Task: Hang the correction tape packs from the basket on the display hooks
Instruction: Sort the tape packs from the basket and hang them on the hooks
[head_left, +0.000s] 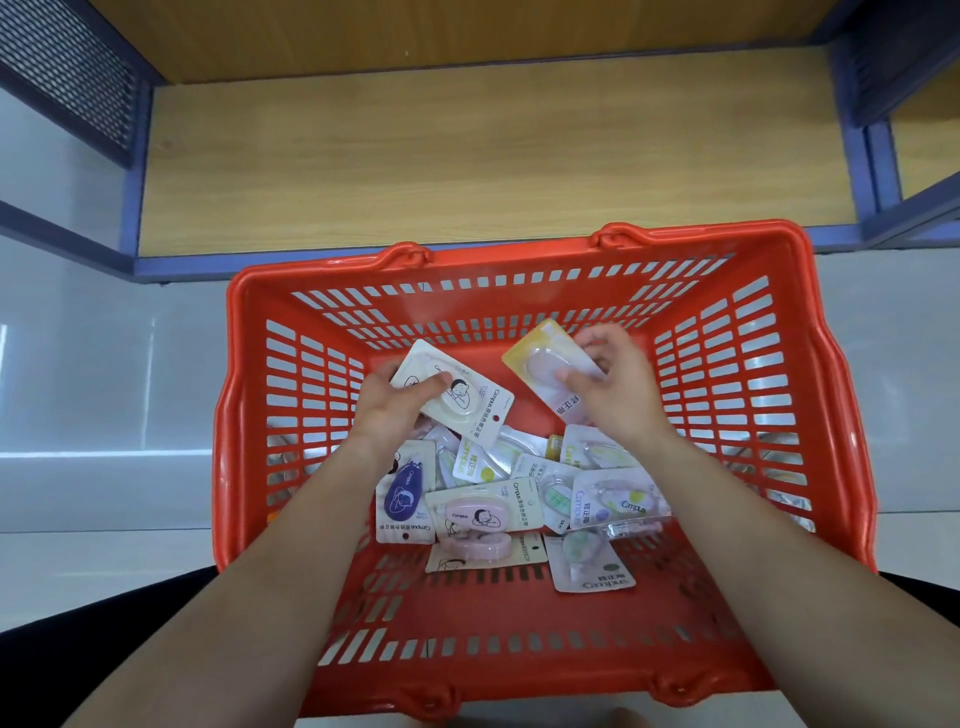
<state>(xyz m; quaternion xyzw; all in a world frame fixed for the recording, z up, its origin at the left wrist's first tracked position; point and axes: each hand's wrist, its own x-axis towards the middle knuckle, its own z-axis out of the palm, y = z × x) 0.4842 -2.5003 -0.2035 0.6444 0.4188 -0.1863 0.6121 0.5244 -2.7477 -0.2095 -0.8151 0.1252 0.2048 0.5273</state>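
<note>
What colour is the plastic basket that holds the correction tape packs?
The slotted plastic basket is orange-red; head view shows it best.

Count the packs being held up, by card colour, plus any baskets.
white pack, in the left hand: 1
yellow pack, in the right hand: 1
red basket: 1
Total: 3
The loose packs lying in the basket overlap too much to count.

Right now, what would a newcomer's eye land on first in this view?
A red basket fills the middle, on a pale floor before a wooden shelf. Inside it, the left hand holds a white pack and the right hand holds a yellow pack. Both hands are above a pile of packs.
</note>
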